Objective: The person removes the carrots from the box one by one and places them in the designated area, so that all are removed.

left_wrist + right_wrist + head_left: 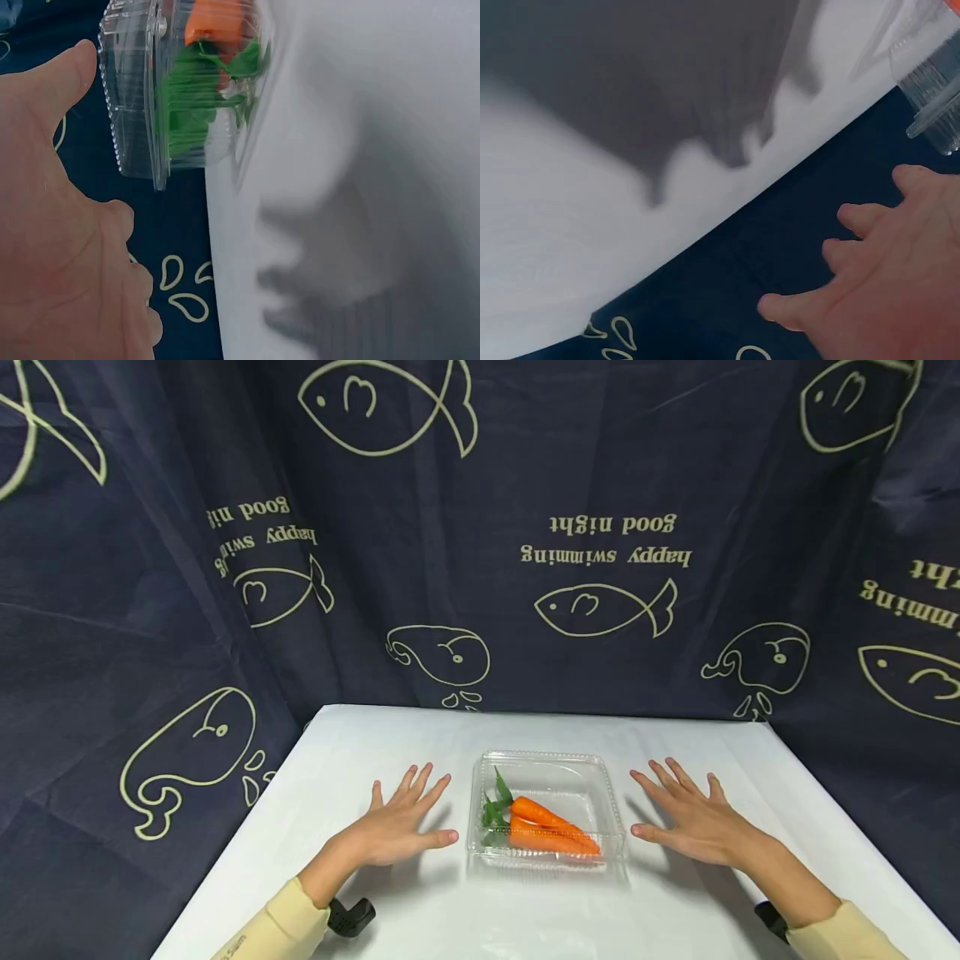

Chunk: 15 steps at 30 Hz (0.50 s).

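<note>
A clear plastic clamshell box (551, 768) sits in the middle of the table, its lid appearing closed. Inside lie two orange carrots (551, 831) with green leaves (495, 814) toward the left. My left hand (397, 829) hovers to the left of the box, fingers spread and holding nothing. On the other side my right hand (693, 818) is spread in the same way, apart from the box. The left wrist view shows the box (135, 97) beyond the thumb; a corner of the box (937, 90) appears in the right wrist view.
A white table (405, 739) carries the box, with shadows of both hands on it. A dark blue curtain (450, 527) with fish and whale drawings hangs behind and at the sides. Black devices (351, 917) show at both wrists.
</note>
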Available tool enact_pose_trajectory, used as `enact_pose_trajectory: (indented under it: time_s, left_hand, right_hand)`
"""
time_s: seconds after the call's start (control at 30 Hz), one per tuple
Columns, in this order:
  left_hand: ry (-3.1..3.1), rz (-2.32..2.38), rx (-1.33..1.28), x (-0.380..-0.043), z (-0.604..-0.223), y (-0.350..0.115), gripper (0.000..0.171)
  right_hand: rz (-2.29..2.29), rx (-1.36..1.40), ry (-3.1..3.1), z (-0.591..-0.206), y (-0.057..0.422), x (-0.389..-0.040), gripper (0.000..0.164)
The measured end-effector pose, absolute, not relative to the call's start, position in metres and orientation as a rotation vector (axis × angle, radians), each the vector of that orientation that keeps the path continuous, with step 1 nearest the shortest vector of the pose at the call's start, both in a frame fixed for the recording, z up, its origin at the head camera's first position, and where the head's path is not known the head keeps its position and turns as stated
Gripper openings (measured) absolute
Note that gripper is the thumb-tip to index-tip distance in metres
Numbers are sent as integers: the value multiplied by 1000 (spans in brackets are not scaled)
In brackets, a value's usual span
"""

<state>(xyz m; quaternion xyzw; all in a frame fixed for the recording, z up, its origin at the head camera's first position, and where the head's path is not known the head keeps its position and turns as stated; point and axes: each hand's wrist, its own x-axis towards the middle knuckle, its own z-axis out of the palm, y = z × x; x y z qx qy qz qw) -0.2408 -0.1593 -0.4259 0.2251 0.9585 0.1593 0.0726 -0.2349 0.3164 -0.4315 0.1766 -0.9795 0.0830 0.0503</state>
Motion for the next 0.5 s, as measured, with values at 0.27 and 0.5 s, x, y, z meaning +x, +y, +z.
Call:
enact_pose_trajectory:
  time_s: [0.27,0.5]
  left_hand:
    - [2931,573,675,-237,-432,-158,92]
    - [2974,747,664,-235,-432,-154,75]
  right_hand:
    - [319,613,-2810,-429,316,-233,66]
    - [502,533,-2808,-430,310,-228,56]
